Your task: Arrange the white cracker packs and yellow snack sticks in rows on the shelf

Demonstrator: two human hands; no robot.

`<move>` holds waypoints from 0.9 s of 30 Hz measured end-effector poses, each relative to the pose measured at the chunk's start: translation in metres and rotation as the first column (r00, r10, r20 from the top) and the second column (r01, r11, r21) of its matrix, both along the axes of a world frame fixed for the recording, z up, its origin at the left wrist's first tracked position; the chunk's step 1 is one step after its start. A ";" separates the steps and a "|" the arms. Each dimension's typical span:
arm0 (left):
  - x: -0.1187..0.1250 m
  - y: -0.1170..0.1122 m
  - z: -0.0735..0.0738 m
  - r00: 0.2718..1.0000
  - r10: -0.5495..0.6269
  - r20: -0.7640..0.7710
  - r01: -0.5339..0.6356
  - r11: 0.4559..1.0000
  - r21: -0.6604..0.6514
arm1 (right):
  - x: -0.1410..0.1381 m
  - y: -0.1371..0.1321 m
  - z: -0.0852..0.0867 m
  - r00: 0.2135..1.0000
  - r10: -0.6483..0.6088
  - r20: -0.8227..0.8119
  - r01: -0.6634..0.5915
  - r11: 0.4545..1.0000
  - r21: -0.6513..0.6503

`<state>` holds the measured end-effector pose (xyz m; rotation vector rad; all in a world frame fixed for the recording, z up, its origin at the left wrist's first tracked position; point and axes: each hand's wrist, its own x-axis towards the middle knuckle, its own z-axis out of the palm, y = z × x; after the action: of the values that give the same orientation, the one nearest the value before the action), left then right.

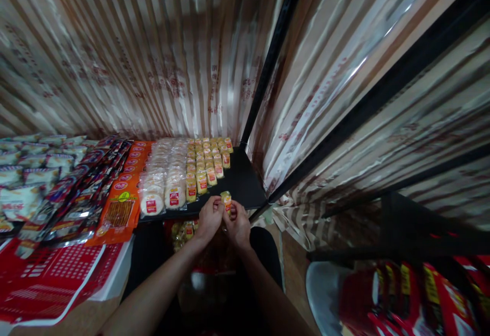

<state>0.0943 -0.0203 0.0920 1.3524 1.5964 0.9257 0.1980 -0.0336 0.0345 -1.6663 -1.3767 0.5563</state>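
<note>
Between my two hands is a small yellow snack packet (pixel 226 200) with a red label, held upright just off the front edge of a black shelf (pixel 245 185). My left hand (pixel 210 218) pinches its left side, while my right hand (pixel 238 223) grips it from the right. Just behind and to the left stand rows of similar yellow packets (pixel 201 182) on the shelf. Beside those lie rows of clear-wrapped round white crackers (pixel 175 193) with red labels. Below my wrists, more yellow packets (pixel 184 233) show in the dark near my lap, partly hidden.
Left along the shelf are orange snack bags (pixel 124 193), dark shiny packets (pixel 82 193) and white packets (pixel 23 198). A red basket (pixel 57 274) sits at lower left. Black posts (pixel 268 75) and a striped curtain (pixel 153 45) rise behind. Red packages (pixel 406 295) lie at lower right.
</note>
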 end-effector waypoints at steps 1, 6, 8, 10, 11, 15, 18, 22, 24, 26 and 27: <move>0.004 0.005 0.002 1.000 -0.002 0.010 0.002 1.000 0.013 | 0.002 0.007 0.002 1.000 -0.006 -0.001 0.006 1.000 0.012; 0.027 0.035 0.008 0.998 0.022 -0.055 -0.019 0.998 0.060 | 0.017 0.048 0.008 0.998 -0.061 -0.022 0.062 0.997 0.045; 0.036 0.049 0.007 0.998 0.002 -0.070 0.003 0.997 0.072 | 0.023 0.066 0.006 0.997 -0.079 -0.017 0.080 0.996 0.049; 0.044 0.063 0.004 0.997 -0.019 -0.075 0.025 0.996 0.087 | 0.029 0.084 0.002 0.996 -0.090 -0.014 0.090 0.995 0.053; 0.047 0.070 0.002 0.997 -0.023 -0.078 0.030 0.995 0.099 | 0.031 0.093 0.001 0.995 -0.096 -0.014 0.097 0.994 0.055; 0.057 0.093 -0.009 0.996 -0.002 -0.086 0.015 0.988 0.152 | 0.033 0.119 -0.001 0.995 -0.096 -0.001 0.095 0.992 0.082; 0.060 0.108 -0.015 0.995 0.033 -0.089 -0.017 0.985 0.173 | 0.032 0.134 0.000 0.995 -0.093 0.023 0.090 0.992 0.091; 0.059 0.122 -0.020 0.994 0.057 -0.097 -0.040 0.985 0.170 | 0.029 0.151 -0.003 0.995 -0.073 0.068 0.067 0.993 0.093; 0.057 0.125 -0.021 0.993 0.070 -0.094 -0.054 0.985 0.161 | 0.028 0.158 -0.006 0.994 -0.060 0.097 0.050 0.993 0.105; 0.055 0.127 -0.023 0.994 0.075 -0.076 -0.063 0.986 0.153 | 0.027 0.163 -0.009 0.991 -0.057 0.121 0.043 0.993 0.112; 0.054 0.127 -0.024 0.995 0.073 -0.064 -0.063 0.987 0.149 | 0.027 0.165 -0.011 0.990 -0.055 0.130 0.041 0.993 0.113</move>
<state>0.1479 0.1066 0.0675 1.4525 1.6620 1.0662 0.2252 0.1317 0.0239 -1.6665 -1.4316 0.3404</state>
